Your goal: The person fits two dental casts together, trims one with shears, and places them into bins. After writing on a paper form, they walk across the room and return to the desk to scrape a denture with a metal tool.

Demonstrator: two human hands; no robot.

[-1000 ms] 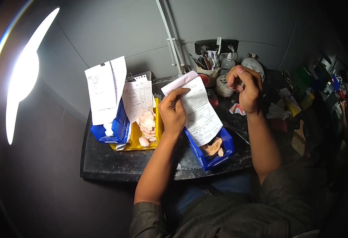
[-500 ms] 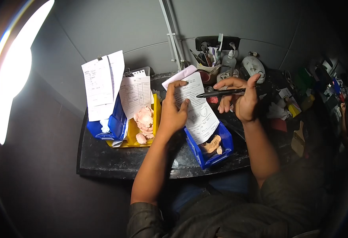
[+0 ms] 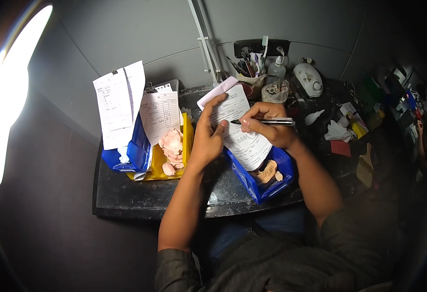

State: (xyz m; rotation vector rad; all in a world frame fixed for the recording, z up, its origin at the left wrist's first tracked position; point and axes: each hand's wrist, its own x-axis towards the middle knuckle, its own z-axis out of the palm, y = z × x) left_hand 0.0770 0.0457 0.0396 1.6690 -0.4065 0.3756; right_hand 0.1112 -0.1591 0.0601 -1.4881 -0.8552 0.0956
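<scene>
My left hand grips the left edge of a printed paper slip that stands in a blue bin at the bench's front. My right hand holds a dark pen, its tip resting on the slip near my left fingers. A tan dental cast lies inside that bin below the paper.
To the left stand a yellow bin with pink dental casts and another blue bin, each carrying paper slips. A tool cup, bottle and white device line the back wall. Clutter fills the right side.
My right hand came down from the tool cup holding a pen and brought its tip onto the slip. My left hand stayed on the paper's edge.
</scene>
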